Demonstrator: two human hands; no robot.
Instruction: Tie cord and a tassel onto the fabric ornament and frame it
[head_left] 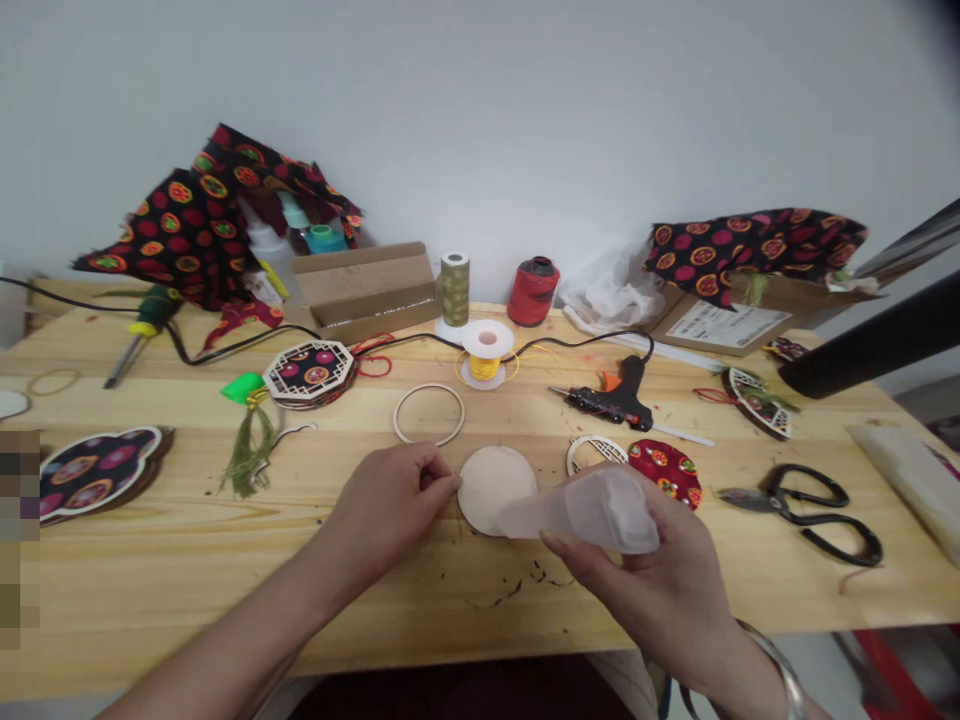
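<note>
A pale round disc (pixel 491 480) lies on the wooden table in front of me. My left hand (pixel 401 500) is closed, its thumb and forefinger pinching the disc's left edge. In my right hand (pixel 652 570) is a translucent white squeeze bottle (pixel 600 510), tipped so that its nozzle points left over the disc's lower right part. Whether the tip touches the disc is hard to make out. Just behind my left hand lies a thin wooden ring (pixel 429 414). Partly behind the bottle are a wooden lattice piece (pixel 596 452) and a red patterned fabric round (pixel 667 472).
Black-handled scissors (pixel 806 510) lie at right, a glue gun (pixel 611 395) behind the bottle. Yellow cord (pixel 486 368), green thread (pixel 454 290) and red thread (pixel 534 291) stand at the back. Left are an octagonal ornament (pixel 311 371), a green tassel (pixel 251 450) and a screwdriver (pixel 142 325).
</note>
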